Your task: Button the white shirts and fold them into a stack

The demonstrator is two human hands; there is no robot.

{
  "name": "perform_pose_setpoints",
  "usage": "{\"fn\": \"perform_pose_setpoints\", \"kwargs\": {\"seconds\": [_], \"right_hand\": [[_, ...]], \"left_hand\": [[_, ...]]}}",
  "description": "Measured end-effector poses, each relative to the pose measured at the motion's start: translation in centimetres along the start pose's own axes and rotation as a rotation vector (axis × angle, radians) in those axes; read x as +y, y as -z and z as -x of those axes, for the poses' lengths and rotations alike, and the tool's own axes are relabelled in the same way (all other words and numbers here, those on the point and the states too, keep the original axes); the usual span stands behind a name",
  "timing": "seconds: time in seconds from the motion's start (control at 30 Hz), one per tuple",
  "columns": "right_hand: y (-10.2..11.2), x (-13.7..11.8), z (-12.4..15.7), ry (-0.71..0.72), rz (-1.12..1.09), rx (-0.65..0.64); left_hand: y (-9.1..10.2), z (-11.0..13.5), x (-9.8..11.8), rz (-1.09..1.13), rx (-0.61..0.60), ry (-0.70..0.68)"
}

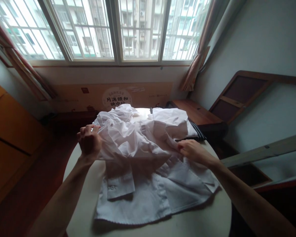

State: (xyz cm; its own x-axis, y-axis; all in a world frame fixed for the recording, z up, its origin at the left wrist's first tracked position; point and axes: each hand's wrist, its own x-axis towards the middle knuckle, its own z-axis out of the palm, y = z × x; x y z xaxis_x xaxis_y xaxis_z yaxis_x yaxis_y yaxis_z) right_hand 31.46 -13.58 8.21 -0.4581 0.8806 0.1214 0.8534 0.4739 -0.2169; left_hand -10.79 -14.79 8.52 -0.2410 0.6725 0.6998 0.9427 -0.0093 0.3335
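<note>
A white shirt [143, 184] lies spread and partly bunched on a round white table [207, 220]. My left hand [89, 142] is closed in a fist round a fold of the shirt at its left side and lifts the cloth. My right hand [191, 150] pinches the shirt's fabric at the right side, fingers pressed together. A cuffed sleeve [119, 184] lies flat near the front. Behind the shirt sits more crumpled white cloth [118, 113] and a folded white garment [174, 120] on something dark and striped [198, 133].
A cardboard box [113, 95] with printed characters stands under the barred window [118, 29]. A wooden bench [197, 113] is at the right, with a wooden frame [236, 95] leaning on the wall. An orange wooden cabinet [12, 131] is on the left. Curtains hang at both window sides.
</note>
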Motion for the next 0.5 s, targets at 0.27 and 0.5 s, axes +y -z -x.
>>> {"fn": "perform_pose_setpoints", "kwargs": {"seconds": [0.27,0.5], "right_hand": [[-4.0,-8.2,-8.4,-0.117,-0.574,0.198],[-10.6,-8.4,-9.5,-0.178,-0.836,0.167]], "left_hand": [[-4.0,3.2,12.7,0.344,-0.598,-0.095],[-8.5,5.1,10.4,0.213,-0.783,0.052]]}}
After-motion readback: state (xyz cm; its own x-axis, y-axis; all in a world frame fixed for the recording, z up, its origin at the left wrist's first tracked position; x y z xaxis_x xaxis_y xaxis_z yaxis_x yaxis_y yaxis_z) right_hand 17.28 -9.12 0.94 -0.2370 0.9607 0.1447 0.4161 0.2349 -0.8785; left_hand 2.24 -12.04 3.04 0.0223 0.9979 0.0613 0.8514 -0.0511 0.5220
